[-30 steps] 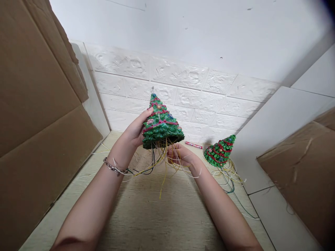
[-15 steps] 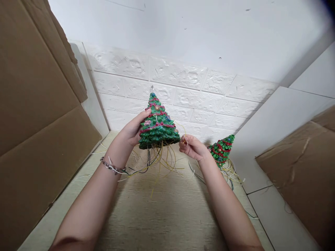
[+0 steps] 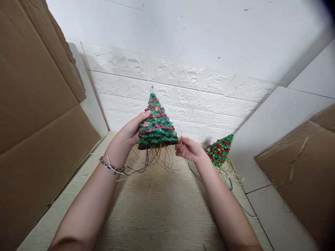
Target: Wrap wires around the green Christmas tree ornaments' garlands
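A small green Christmas tree figurine (image 3: 158, 130), with red garlands, coloured baubles and a clear tip, is held upright above the table. My left hand (image 3: 133, 129) is closed around its left side, thumb on the front. Many thin yellow, white and dark wires (image 3: 158, 157) hang from the tree's underside. By the lower right edge of the tree, my right hand (image 3: 190, 149) pinches a thin yellow-and-white wire (image 3: 181, 139) between thumb and fingertips. That wire arcs up toward the tree's right side.
A second Christmas tree figurine (image 3: 220, 150) leans at the right on the wooden tabletop (image 3: 157, 216), with wires trailing from its base. Cardboard sheets (image 3: 34, 115) stand at the left and right (image 3: 306, 174). A white brick-patterned wall (image 3: 180, 73) closes off the back.
My right hand has shifted slightly left, closer to the tree's base, with the wire in its fingers. My left hand keeps its hold on the tree.
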Available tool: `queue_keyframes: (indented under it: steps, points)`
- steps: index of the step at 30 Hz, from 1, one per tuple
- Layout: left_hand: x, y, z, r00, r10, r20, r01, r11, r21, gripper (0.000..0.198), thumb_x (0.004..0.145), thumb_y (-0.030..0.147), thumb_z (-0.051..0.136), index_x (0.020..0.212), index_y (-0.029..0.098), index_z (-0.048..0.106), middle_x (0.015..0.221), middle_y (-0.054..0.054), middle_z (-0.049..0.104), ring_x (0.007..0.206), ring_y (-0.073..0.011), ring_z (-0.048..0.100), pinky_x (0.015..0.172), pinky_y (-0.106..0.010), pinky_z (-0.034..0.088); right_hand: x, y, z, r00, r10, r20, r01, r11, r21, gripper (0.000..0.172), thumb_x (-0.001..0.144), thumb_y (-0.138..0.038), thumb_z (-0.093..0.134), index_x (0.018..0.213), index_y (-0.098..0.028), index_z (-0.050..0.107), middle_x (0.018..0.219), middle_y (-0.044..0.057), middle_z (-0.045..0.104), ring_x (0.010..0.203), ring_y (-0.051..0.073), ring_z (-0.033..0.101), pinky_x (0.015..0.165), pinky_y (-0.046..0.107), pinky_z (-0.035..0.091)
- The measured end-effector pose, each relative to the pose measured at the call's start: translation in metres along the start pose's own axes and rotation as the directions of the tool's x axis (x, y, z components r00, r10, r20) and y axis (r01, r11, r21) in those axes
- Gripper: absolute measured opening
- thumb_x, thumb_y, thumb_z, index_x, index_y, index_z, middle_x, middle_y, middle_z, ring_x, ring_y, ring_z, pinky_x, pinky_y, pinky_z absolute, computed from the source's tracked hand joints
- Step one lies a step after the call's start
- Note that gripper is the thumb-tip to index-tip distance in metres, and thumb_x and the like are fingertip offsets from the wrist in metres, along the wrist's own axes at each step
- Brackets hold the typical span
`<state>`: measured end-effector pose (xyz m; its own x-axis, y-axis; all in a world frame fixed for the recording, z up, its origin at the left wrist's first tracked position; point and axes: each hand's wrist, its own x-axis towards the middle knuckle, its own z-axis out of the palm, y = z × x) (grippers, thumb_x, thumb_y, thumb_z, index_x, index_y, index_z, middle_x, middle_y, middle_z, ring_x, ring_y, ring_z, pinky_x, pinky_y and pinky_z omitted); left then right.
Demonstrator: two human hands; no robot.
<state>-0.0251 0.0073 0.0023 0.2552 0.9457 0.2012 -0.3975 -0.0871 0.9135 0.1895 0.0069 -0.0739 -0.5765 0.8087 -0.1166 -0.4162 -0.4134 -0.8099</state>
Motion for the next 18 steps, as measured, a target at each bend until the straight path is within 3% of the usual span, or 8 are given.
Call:
queue_keyframes:
  steps: [5,9,15,18]
  points:
    - [0.000,0.001,-0.002,0.999,-0.010,-0.041,0.010,1.000,-0.004,0.028,0.068,0.036,0.069,0.088,0.017,0.062,0.081,-0.003,0.067,0.079,-0.0206,0.066,0.072,-0.032,0.055,-0.001,0.000,0.003,1.000,0.003,-0.023,-0.004,1.000,-0.031,0.020,0.069,-0.026,0.072,0.060,-0.017,0.056,0.056,-0.003,0.057,0.053,0.007,0.052,0.050,0.020,0.038]
    - [0.002,-0.002,-0.002,1.000,-0.016,-0.004,0.016,1.000,0.002,0.028,0.068,0.037,0.069,0.087,0.017,0.062,0.080,-0.004,0.068,0.081,-0.0224,0.066,0.073,-0.033,0.056,-0.001,0.000,0.006,1.000,0.015,-0.015,-0.015,0.998,-0.060,0.018,0.063,-0.024,0.075,0.063,-0.016,0.058,0.058,-0.002,0.060,0.054,0.008,0.052,0.050,0.020,0.038]
    - [0.001,-0.005,-0.001,0.998,-0.038,0.052,0.039,0.999,-0.007,0.033,0.068,0.039,0.069,0.092,0.017,0.064,0.082,-0.005,0.069,0.083,-0.0239,0.067,0.075,-0.034,0.056,0.006,0.005,0.001,0.997,0.052,-0.051,-0.057,0.993,-0.103,0.028,0.074,-0.043,0.069,0.072,-0.018,0.059,0.062,0.000,0.061,0.054,0.009,0.051,0.052,0.022,0.038]
    - [-0.001,-0.005,0.002,0.997,-0.037,0.071,0.039,0.999,-0.024,0.033,0.071,0.038,0.066,0.097,0.017,0.064,0.082,-0.005,0.070,0.084,-0.0237,0.067,0.076,-0.034,0.056,0.013,0.008,-0.002,0.996,-0.002,-0.084,-0.010,0.990,-0.142,0.032,0.077,-0.049,0.066,0.090,-0.020,0.063,0.077,0.000,0.065,0.060,0.009,0.054,0.058,0.024,0.042]
